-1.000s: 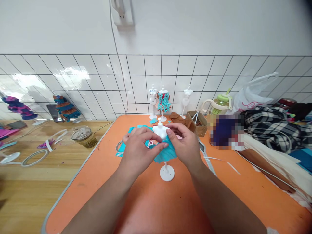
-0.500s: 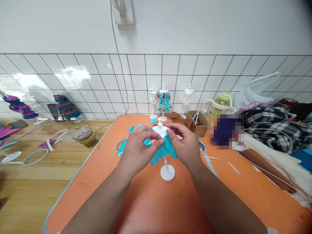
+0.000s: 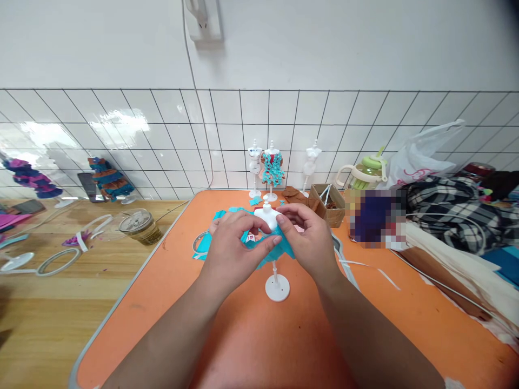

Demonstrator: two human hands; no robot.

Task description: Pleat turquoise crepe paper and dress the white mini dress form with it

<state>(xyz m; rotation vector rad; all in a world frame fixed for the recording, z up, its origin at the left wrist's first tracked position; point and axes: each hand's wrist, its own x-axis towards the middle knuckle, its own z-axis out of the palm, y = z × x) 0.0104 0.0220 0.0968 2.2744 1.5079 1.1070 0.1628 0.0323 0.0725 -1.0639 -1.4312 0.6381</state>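
A small white dress form (image 3: 265,215) stands upright on a round white base in front of me. Turquoise fabric (image 3: 276,251) lies across its front, just below the shoulders. My right hand (image 3: 310,243) pinches the fabric against the form's right side, thumb in front and fingers behind. On the other side, my left hand (image 3: 237,243) has its thumb and fingers closed at the fabric's upper edge. More turquoise cloth (image 3: 205,243) lies on the orange board beyond my left hand. The back of the form is hidden.
Several more dress forms stand by the tiled wall, one in turquoise ruffles (image 3: 272,170). A cardboard box (image 3: 334,213), a green bottle (image 3: 367,173) and plaid cloth (image 3: 446,210) are to the right. A lidded cup (image 3: 140,227) stands on the wooden table at left.
My left thumb has shifted slightly right and down along the fabric. The fabric's lower edge is drawn up and gathered more. My right hand stays nearly in place.
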